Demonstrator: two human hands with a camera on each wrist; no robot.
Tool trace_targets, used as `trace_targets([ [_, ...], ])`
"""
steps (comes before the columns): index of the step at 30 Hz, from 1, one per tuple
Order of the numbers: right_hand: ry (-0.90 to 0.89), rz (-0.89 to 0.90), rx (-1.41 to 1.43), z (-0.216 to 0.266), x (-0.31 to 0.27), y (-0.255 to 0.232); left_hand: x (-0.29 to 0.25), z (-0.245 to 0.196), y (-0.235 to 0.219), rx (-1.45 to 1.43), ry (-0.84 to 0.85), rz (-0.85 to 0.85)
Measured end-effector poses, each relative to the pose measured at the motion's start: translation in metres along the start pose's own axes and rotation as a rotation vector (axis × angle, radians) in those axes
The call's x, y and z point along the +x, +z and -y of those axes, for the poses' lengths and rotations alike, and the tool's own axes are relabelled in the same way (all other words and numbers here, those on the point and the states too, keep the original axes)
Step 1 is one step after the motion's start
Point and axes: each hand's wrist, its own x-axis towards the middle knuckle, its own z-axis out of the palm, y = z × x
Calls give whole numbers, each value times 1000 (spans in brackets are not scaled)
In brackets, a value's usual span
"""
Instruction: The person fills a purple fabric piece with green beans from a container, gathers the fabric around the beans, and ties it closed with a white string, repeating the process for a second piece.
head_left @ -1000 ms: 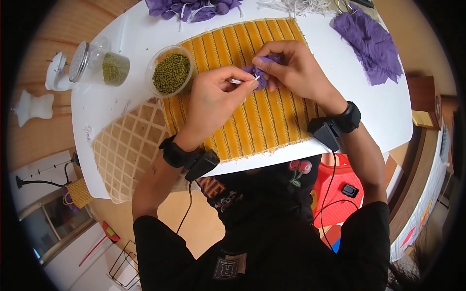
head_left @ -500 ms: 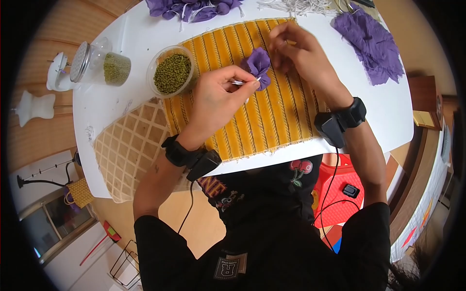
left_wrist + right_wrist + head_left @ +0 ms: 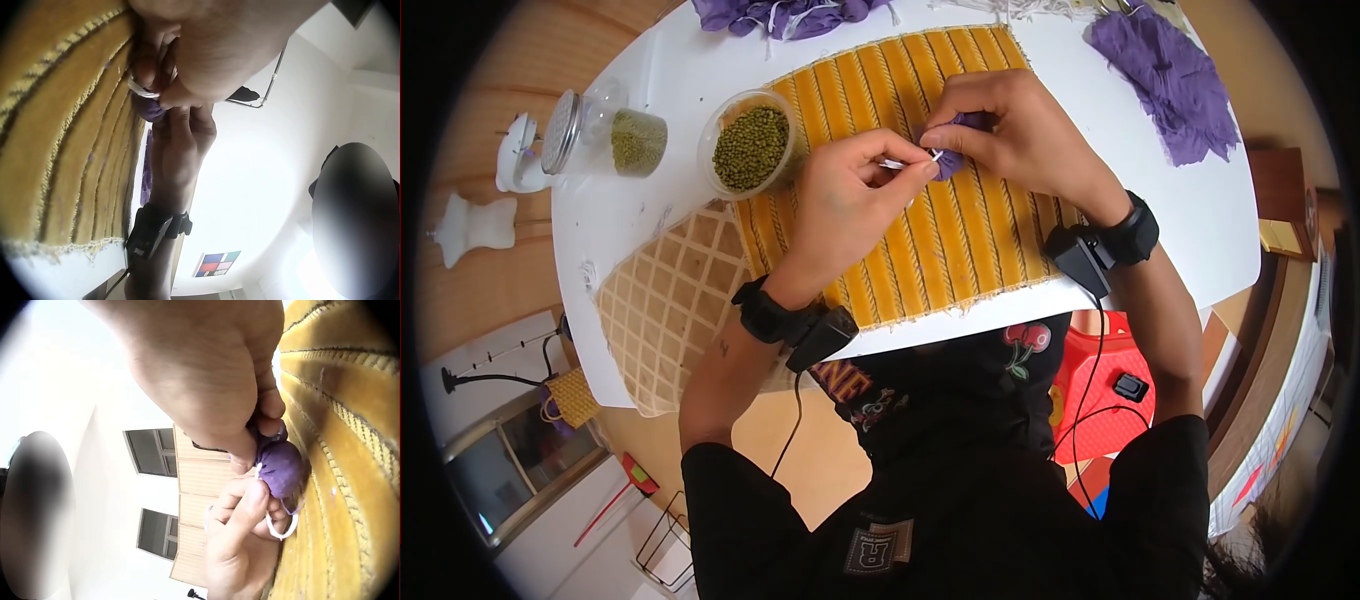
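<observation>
Over the yellow striped mat (image 3: 900,260) both hands meet at a small round purple cloth pouch (image 3: 284,467). A white string (image 3: 284,536) is tied at its gathered neck and loops below it in the right wrist view. My left hand (image 3: 850,205) pinches the white string between thumb and forefinger. With thumb and fingers, my right hand (image 3: 1025,130) grips the gathered cloth beside the knot. Seen from the head, the right fingers cover most of the pouch. In the left wrist view the pouch (image 3: 149,109) shows just under the fingers.
A plastic tub of green beans (image 3: 750,150) stands left of the mat, near a clear jar (image 3: 638,140) of beans. Purple bundles with white strings (image 3: 800,15) lie at the far edge. Purple cloth (image 3: 1165,85) and white strings (image 3: 1040,8) lie at the back right.
Half a second ago my right hand was lifted off the pouch, fingers loose; now it grips the cloth again. My left hand keeps pinching the string in nearly the same place.
</observation>
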Motion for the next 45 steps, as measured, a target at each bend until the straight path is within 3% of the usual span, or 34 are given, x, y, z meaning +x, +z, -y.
trace_targets([
  [6, 178, -41, 146, -3, -1, 2, 1, 1, 0, 93, 66, -3],
  [8, 195, -33, 184, -7, -1, 4, 5, 6, 1, 230, 300, -75],
  [11, 210, -31, 133, -9, -1, 6, 2, -1, 3, 342, 326, -100],
  [17, 244, 13, 187, -8, -3, 6, 1, 7, 5, 192, 246, -128],
  [20, 335, 32, 288, -7, -2, 6, 1, 4, 4, 243, 262, -177],
  [26, 307, 42, 329, -10, -3, 9, 2, 6, 3, 246, 271, -211],
  [36, 326, 48, 359, -8, -3, 8, 2, -2, 2, 373, 322, -159],
  [45, 276, 22, 288, -11, -4, 13, 1, -7, 0, 348, 223, -117],
])
